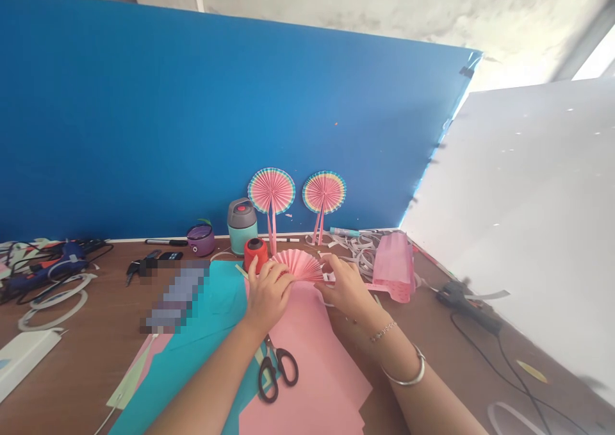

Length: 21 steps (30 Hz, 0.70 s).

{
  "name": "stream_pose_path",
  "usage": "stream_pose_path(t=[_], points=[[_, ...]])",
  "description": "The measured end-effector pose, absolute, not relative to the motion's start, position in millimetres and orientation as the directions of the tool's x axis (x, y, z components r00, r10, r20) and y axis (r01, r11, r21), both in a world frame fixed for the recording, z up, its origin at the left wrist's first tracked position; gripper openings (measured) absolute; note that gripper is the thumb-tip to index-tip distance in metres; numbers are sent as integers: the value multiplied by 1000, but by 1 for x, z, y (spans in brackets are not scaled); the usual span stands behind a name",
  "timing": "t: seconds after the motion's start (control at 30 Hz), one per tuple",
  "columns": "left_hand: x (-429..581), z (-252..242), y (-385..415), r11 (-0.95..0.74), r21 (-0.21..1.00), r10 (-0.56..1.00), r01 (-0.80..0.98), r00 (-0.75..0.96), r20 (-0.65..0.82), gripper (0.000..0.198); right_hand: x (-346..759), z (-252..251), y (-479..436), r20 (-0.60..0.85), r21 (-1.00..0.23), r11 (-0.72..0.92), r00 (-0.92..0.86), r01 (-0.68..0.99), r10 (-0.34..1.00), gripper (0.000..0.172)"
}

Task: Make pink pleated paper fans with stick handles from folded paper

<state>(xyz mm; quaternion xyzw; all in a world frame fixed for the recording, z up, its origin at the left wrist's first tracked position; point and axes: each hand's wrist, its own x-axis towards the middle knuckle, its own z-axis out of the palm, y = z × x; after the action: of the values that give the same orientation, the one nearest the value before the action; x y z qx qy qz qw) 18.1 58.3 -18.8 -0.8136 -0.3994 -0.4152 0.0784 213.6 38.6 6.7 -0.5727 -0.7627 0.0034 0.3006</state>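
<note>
A pleated pink paper fan (302,263), spread in a half circle, stands between my hands. My left hand (268,294) grips its left end, fingers bent over the folds. At the right end, my right hand (346,284) pinches the fan's edge between thumb and fingers. Pink paper sheets (312,358) lie beneath, partly over turquoise paper (202,352). Black-handled scissors (272,353) rest on the paper near my left wrist, their blades partly hidden. Beyond my hands, two finished-looking round fans, a left one (271,190) and a right one (324,192), lean upright on the blue board.
A teal container with a grey lid (242,230), a red object (256,253) and a purple cup (200,239) stand behind. Paper strips (362,249) and a pink packet (394,262) lie at right. A black glue-gun-like tool (468,307) and cables lie farther right.
</note>
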Motion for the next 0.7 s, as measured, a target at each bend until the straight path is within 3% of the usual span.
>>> stream_pose_path(t=[0.3, 0.7], points=[[18, -18, 58, -656, 218, 596, 723, 318, 738, 15, 213, 6, 38, 534, -264, 385, -198, 885, 822, 12], [18, -18, 58, -643, 212, 600, 736, 311, 737, 16, 210, 7, 37, 571, -144, 399, -253, 906, 781, 13]])
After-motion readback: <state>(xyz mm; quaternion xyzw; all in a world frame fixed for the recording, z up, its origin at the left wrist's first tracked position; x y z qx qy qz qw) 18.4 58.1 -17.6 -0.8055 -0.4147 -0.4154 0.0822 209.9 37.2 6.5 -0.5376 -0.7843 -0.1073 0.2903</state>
